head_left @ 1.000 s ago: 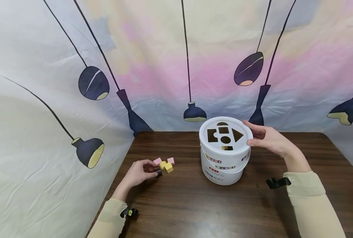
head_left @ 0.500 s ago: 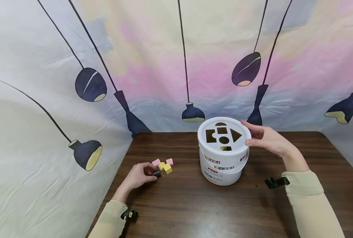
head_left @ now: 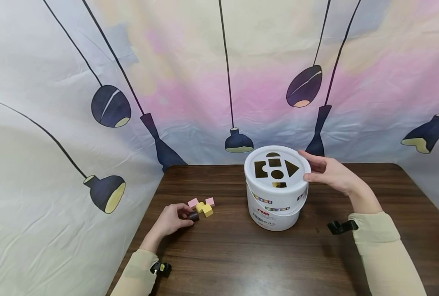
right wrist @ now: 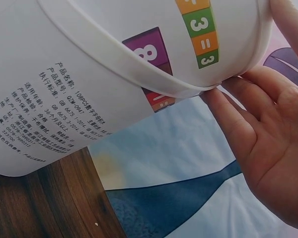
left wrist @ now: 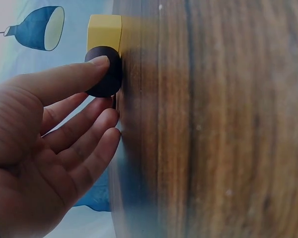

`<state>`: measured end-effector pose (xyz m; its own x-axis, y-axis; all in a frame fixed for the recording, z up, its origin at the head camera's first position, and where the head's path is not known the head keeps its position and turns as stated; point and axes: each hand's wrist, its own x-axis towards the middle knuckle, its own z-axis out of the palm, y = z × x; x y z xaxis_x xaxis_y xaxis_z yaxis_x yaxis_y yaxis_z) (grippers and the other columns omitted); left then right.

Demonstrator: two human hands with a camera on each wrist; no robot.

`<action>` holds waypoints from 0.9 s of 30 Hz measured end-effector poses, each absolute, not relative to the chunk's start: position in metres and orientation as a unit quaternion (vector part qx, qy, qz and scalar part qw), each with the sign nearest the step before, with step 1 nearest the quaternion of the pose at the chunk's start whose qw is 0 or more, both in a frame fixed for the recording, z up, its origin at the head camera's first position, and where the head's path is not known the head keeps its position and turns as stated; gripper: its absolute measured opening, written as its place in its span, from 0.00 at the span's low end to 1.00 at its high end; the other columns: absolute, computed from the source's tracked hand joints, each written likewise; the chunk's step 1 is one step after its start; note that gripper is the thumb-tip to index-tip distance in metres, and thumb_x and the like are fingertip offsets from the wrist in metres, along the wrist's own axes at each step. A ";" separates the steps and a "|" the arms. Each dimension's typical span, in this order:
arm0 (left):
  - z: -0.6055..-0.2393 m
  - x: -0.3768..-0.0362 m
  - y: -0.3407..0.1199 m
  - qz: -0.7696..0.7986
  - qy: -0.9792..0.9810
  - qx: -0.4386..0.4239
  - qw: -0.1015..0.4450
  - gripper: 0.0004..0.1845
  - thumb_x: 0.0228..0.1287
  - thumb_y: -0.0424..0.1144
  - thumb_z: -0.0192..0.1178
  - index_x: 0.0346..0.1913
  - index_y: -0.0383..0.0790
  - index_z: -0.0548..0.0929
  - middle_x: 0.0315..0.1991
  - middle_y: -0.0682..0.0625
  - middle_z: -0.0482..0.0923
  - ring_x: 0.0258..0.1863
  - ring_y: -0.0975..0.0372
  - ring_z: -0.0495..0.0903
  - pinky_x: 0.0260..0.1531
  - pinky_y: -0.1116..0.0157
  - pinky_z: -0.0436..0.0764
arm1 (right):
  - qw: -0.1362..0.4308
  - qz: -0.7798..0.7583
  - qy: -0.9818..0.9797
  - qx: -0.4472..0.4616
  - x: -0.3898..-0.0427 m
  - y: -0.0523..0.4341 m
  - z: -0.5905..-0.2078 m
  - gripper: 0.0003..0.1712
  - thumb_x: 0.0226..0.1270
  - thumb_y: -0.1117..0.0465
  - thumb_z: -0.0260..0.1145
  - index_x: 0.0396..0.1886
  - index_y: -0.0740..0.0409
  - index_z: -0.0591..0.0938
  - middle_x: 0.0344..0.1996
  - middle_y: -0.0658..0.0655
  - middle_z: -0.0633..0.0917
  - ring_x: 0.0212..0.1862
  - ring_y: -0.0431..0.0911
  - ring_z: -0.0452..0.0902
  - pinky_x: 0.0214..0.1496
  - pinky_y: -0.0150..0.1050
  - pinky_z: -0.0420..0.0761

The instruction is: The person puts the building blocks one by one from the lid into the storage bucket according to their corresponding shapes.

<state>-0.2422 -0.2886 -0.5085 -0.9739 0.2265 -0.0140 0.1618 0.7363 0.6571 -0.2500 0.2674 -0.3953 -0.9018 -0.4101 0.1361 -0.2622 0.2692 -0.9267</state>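
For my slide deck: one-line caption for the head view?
Left hand pinches a dark round block beside pastel blocks; right hand steadies a white shape-sorter bucket.

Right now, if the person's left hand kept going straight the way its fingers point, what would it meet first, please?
The left hand already touches the dark round block. Straight beyond it lies the yellow block, which looks to sit right against the dark one, so it would likely be pushed next; depth is hard to judge.
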 end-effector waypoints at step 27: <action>-0.507 -0.240 -0.293 0.366 0.923 0.117 0.019 0.14 0.59 0.31 0.80 0.47 0.40 0.89 0.40 0.52 0.85 0.38 0.61 0.83 0.41 0.62 0.84 | 0.066 -0.570 0.790 -0.216 -0.251 0.268 -0.397 0.47 0.74 0.67 0.72 0.87 0.56 0.60 0.79 0.68 0.68 0.66 0.29 0.74 0.61 0.30 0.81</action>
<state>-0.2396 -0.2925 -0.5068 -0.9719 0.2300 0.0505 0.2021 0.7044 0.6804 -0.2512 0.2680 -0.3975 -0.8982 -0.4160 0.1423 -0.2664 0.2577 -0.9288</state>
